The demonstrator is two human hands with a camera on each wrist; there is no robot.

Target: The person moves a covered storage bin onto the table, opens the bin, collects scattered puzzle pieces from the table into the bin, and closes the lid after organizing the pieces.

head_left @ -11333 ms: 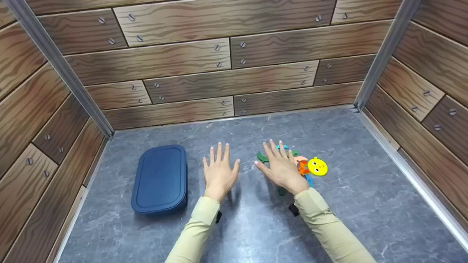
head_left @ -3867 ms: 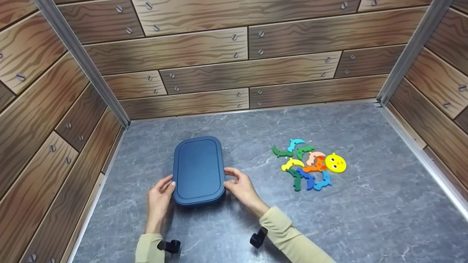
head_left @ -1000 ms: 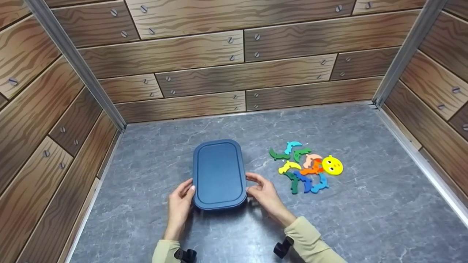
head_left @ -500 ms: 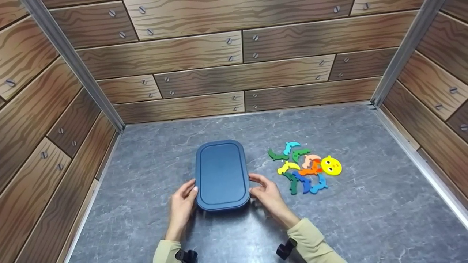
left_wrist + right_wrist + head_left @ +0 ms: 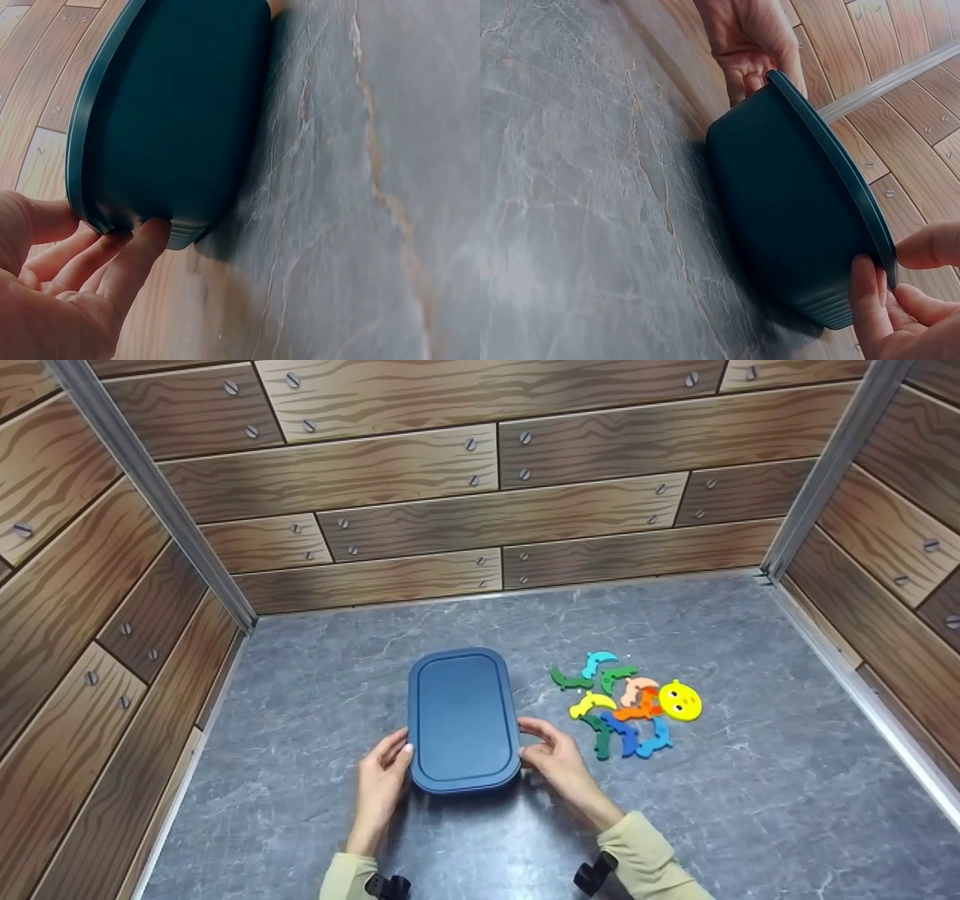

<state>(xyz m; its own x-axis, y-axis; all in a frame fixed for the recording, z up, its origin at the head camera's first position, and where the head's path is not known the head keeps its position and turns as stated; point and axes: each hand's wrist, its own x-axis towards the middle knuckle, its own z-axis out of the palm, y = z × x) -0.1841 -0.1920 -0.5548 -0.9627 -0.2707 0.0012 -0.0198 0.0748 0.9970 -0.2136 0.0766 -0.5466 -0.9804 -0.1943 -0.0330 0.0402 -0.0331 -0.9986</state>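
A dark blue lidded storage box (image 5: 463,716) sits on the grey marbled tabletop, its long side running away from me. My left hand (image 5: 381,780) grips its left side near the front corner, thumb at the lid's rim. In the left wrist view, the fingers (image 5: 139,259) reach against the box wall (image 5: 172,112) below the rim. On the opposite side my right hand (image 5: 562,765) pinches the rim near the other front corner. The right wrist view shows the right thumb (image 5: 930,246) on the lid edge and fingertips below it. The lid hides the inside.
Right of the box lies a loose cluster of several curved, knobbed toy pieces, among them a yellow one (image 5: 592,704), an orange one (image 5: 637,706) and a blue one (image 5: 621,733). A round yellow face piece (image 5: 680,700) lies beside them. Wood-patterned walls (image 5: 405,525) enclose the table.
Both hands, at first spread apart and holding nothing, have taken hold of the box. It has shifted from the left toward the middle, and slightly further right in the last half second.
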